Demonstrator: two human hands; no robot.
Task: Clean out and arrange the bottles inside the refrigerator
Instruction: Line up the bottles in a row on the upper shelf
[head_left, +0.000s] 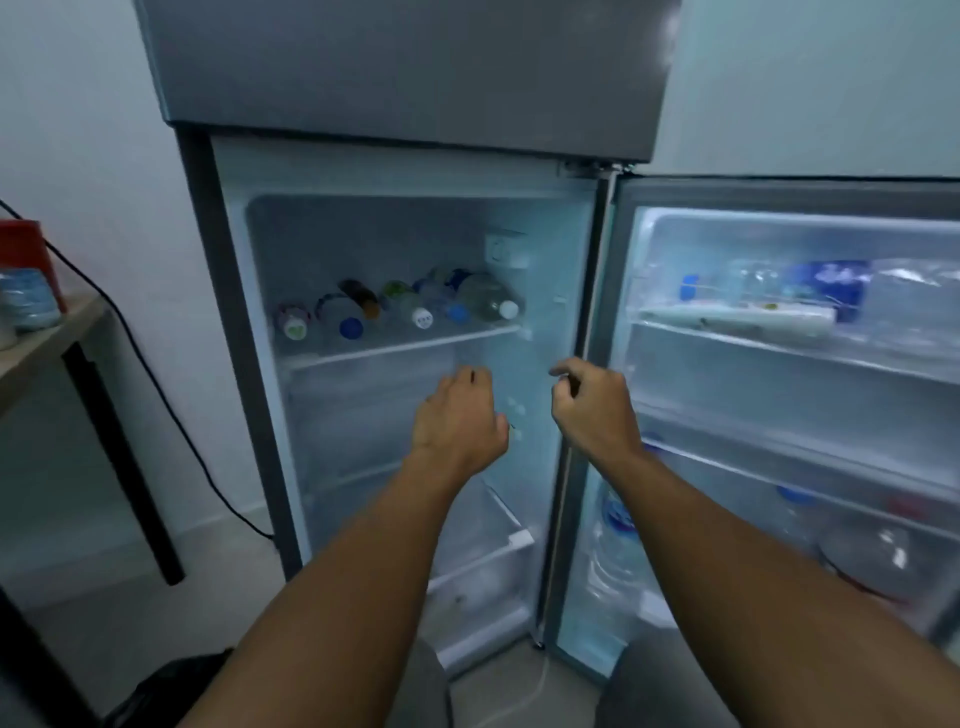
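Grey metal refrigerator (415, 78) stands open. Plastic bottles with coloured caps (400, 309) lie crowded on the clear top shelf (405, 345), so sorting looks barely begun. Left hand (460, 421) and right hand (595, 405) hang loosely curled, holding nothing. Lower space gives room; the open door (779, 364) stands close on the right.

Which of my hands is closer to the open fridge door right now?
Right. The right hand hangs at the hinge edge of the open fridge door, fingers loosely curled and empty. The left hand is further left, in front of the fridge's main compartment.
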